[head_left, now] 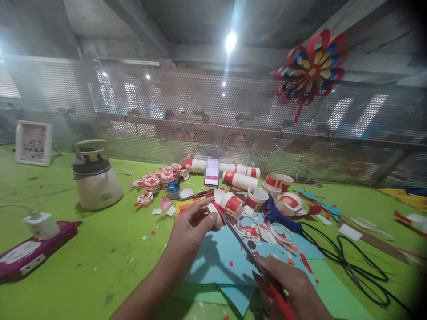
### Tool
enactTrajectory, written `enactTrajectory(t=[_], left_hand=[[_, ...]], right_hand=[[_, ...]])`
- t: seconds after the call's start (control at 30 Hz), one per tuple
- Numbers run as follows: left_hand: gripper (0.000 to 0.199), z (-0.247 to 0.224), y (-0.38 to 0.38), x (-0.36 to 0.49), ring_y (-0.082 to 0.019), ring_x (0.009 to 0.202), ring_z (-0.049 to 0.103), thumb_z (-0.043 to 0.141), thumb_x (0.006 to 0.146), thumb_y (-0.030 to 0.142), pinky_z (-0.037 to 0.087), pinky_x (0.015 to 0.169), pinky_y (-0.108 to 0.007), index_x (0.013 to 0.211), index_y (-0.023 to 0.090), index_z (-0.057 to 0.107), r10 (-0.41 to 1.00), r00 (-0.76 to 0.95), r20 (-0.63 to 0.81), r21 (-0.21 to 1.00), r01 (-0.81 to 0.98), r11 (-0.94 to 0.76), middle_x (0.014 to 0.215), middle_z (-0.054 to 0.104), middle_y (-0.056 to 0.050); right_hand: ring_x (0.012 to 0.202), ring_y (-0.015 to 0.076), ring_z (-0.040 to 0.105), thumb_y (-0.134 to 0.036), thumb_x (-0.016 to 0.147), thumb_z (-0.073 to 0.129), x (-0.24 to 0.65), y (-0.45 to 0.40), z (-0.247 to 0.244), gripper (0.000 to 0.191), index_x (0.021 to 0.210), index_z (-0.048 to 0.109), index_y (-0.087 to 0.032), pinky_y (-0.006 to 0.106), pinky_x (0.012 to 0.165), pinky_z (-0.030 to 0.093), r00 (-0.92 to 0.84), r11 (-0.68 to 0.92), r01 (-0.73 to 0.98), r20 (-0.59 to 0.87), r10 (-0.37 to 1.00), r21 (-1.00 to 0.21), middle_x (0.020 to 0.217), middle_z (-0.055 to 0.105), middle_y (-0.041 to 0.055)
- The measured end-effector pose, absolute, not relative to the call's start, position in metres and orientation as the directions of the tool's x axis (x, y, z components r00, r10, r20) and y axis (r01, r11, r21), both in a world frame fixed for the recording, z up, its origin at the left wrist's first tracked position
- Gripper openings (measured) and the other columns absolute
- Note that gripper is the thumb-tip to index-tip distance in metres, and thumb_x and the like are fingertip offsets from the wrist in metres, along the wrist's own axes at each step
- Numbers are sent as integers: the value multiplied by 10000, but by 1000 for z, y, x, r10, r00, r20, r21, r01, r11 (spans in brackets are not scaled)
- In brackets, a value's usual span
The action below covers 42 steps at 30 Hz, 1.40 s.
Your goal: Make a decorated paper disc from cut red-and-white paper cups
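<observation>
Between the thumb and fingers of my left hand is a small red-and-white paper cup piece. My right hand is closed round the red handles of long-bladed scissors. The blade tips reach up to the right edge of the cup piece; whether they touch it I cannot tell. Just behind it lies a red-and-white paper cup on its side. Beneath both hands are blue paper sheets strewn with red and white scraps.
A blue glue gun trails a black cable on the right. More cups and a propped phone stand behind. To the left are a kettle-like jug, a purple power strip and decorated paper discs.
</observation>
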<state>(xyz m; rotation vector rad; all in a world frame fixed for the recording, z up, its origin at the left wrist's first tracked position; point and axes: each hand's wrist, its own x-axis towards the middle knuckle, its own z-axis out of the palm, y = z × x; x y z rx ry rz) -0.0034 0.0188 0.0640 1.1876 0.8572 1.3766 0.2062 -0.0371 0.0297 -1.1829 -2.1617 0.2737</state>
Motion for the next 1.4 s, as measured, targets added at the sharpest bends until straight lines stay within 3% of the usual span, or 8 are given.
enactTrajectory(t=[0.27, 0.53, 0.73, 0.87, 1.1, 1.27, 1.4], left_hand=[[437, 65, 17, -3, -182, 764, 628, 716, 732, 313, 492, 706, -300, 1129, 146, 646, 975, 33, 218, 957, -202, -207, 847, 699, -69], [484, 65, 17, -2, -200, 838, 630, 690, 751, 311, 496, 757, -313, 1185, 123, 588, 976, 40, 213, 969, -136, -206, 885, 688, -78], [488, 62, 19, -2, -251, 1010, 623, 723, 721, 285, 497, 851, -364, 1155, 141, 557, 982, 25, 185, 958, -227, -175, 1102, 671, -141], [408, 60, 19, -2, -243, 963, 644, 749, 696, 294, 510, 801, -339, 1039, 139, 593, 987, 7, 163, 953, -260, -156, 1061, 690, -141], [385, 63, 17, -3, -218, 846, 657, 758, 678, 297, 510, 712, -305, 1007, 140, 635, 983, -12, 186, 956, -231, -184, 955, 709, -113], [399, 64, 17, -2, -228, 887, 659, 749, 688, 299, 514, 769, -332, 1033, 140, 628, 981, -14, 193, 954, -230, -191, 993, 708, -124], [405, 63, 17, -1, -246, 955, 652, 739, 704, 304, 515, 803, -351, 1048, 133, 609, 980, -9, 197, 959, -208, -194, 1044, 700, -142]], right_hand=[[557, 151, 548, -192, 828, 488, 208, -34, 25, 138, 812, 624, -205, 234, 545, 448, -371, 553, 696, 430, 823, -459, 644, 618, -5], [607, 157, 579, -212, 838, 495, 209, -35, 26, 163, 905, 644, -202, 229, 575, 465, -386, 558, 684, 415, 824, -470, 706, 650, 11], [560, 145, 579, -211, 829, 470, 209, -38, 29, 160, 815, 629, -199, 208, 559, 473, -398, 577, 677, 433, 809, -456, 655, 641, 7], [619, 165, 643, -211, 809, 473, 210, -36, 20, 207, 907, 655, -194, 224, 602, 508, -371, 595, 653, 487, 791, -468, 733, 699, 31], [779, 211, 701, -189, 789, 485, 207, -33, 3, 349, 1088, 664, -208, 250, 665, 536, -293, 574, 668, 541, 788, -474, 909, 750, 71], [646, 169, 651, -181, 775, 486, 208, -34, 13, 333, 1062, 654, -183, 220, 587, 507, -351, 576, 668, 483, 802, -471, 812, 724, 47], [603, 157, 616, -198, 795, 488, 208, -35, 22, 211, 938, 642, -183, 217, 573, 491, -381, 603, 654, 490, 784, -457, 720, 682, 25]])
